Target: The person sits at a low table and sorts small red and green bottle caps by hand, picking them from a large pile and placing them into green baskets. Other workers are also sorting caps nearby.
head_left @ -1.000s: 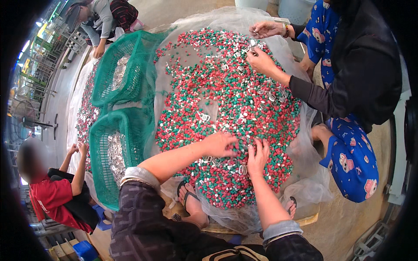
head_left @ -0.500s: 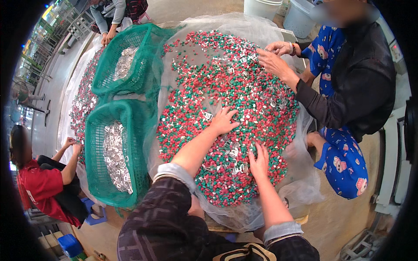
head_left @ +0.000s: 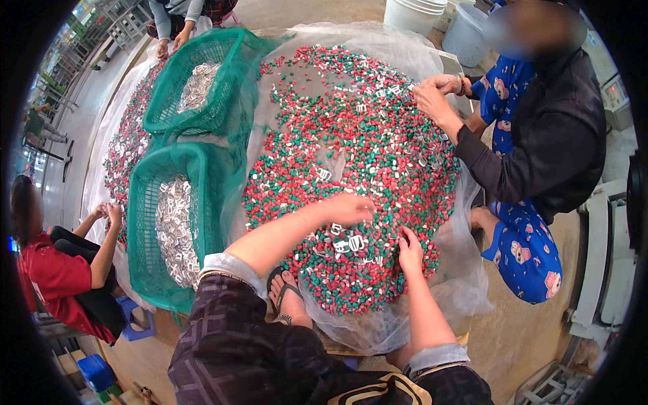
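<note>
A wide heap of small red, green and white pebble-like pieces (head_left: 378,169) lies in front of me. My left hand (head_left: 351,209) is over its middle, palm down, with the fingers curled in. What they hold, if anything, is hidden. At the right, low over the heap, my right hand (head_left: 410,251) has loosely bent fingers, with a gap at the thumb and nothing visible in it. Between my hands and nearer to me lie several whitish, slotted buckle-like pieces (head_left: 349,244). Another buckle-like piece (head_left: 323,174) rests beyond my left hand.
Two green mesh baskets (head_left: 138,236) holding similar buckle-like pieces stand at the left. Translucent netting (head_left: 466,283) lies under the heap. A co-worker in a dark jacket (head_left: 560,135) handles pieces at the right; a person in red (head_left: 64,266) sits left. White buckets (head_left: 413,15) stand behind.
My left hand has drawn its spread fingers in and moved slightly nearer to me. My right hand has shifted right and turned. Buckle-like pieces between them lie more in the open.
</note>
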Motion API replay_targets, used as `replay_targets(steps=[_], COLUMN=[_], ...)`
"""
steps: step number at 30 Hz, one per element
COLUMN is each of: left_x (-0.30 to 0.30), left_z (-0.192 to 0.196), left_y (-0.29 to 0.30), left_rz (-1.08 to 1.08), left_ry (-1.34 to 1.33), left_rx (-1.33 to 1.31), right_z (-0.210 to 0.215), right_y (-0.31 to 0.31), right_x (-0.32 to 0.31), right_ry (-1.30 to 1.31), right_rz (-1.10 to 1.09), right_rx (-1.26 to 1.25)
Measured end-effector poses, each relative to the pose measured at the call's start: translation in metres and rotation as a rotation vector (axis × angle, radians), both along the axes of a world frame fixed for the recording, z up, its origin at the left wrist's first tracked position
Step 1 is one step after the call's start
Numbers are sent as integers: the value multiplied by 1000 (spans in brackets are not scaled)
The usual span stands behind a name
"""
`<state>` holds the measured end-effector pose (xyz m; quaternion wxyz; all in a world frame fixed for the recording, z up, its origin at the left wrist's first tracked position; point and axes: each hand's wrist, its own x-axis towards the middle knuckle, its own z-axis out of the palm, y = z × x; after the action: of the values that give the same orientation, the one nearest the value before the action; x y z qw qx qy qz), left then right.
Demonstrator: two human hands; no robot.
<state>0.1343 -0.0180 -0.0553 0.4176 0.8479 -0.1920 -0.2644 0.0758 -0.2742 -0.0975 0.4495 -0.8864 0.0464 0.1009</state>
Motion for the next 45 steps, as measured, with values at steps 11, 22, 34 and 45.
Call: replay_targets(steps=[11,22,34,45], left_x=[9,15,-40,-102], left_z=[-54,-51,55,9], left_y=[69,42,47,51], left_rz=[290,416,283,466], left_ry=[-237,-250,-99,55], left_rx=[710,181,-28,-228], right_z=[19,22,33,34], right_y=[30,24,-2,18], right_x=[-8,8,21,22], right_ry=[-278,-6,177,203], right_rz=[134,187,264,118], right_rx=[-291,-422,-162,384])
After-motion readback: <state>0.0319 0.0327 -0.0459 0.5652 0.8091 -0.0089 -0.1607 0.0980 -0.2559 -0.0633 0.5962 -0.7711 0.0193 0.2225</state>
